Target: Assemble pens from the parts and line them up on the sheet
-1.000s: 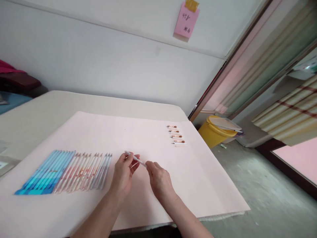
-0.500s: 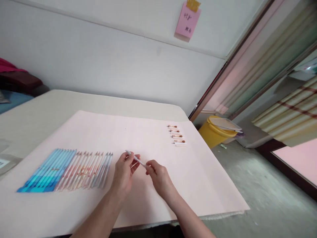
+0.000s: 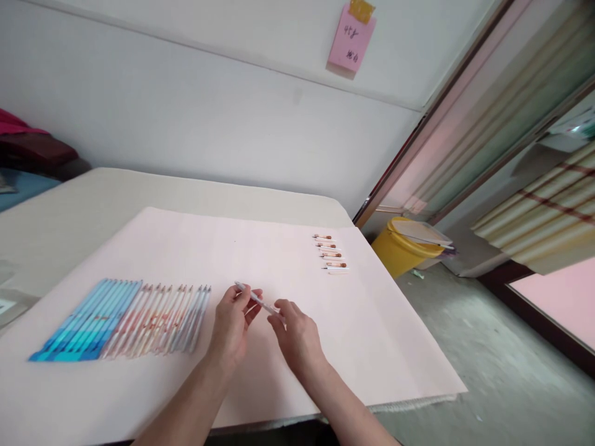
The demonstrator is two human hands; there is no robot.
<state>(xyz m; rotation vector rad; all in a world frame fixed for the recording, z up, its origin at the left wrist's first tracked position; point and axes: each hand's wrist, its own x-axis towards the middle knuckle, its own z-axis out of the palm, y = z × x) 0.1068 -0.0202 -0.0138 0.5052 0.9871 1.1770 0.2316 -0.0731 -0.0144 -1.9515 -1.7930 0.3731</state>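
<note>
A slim whitish pen (image 3: 259,301) slants between my two hands above the pink sheet. My left hand (image 3: 233,319) pinches its upper part, and the tip pokes out past the thumb. At the lower end, my right hand (image 3: 297,334) has its thumb and fingers closed around the pen, hiding that end. To the left lies a row of pens, with blue ones (image 3: 95,316) first, then pinkish and white ones (image 3: 149,322) and grey-blue ones (image 3: 199,319). Several small pen parts (image 3: 331,255), with brown bits and thin rods, lie in short rows at the far right.
The pink sheet (image 3: 372,347) covers much of the pale table (image 3: 223,193), which meets a white wall (image 3: 186,111) at the back. A pink note (image 3: 352,40) is taped there. Beyond the table's right edge stands a yellow bin (image 3: 400,251) on the floor.
My right hand has turned slightly and shifted its fingers at the pen's lower end. The left hand and the pen stay almost where they were.
</note>
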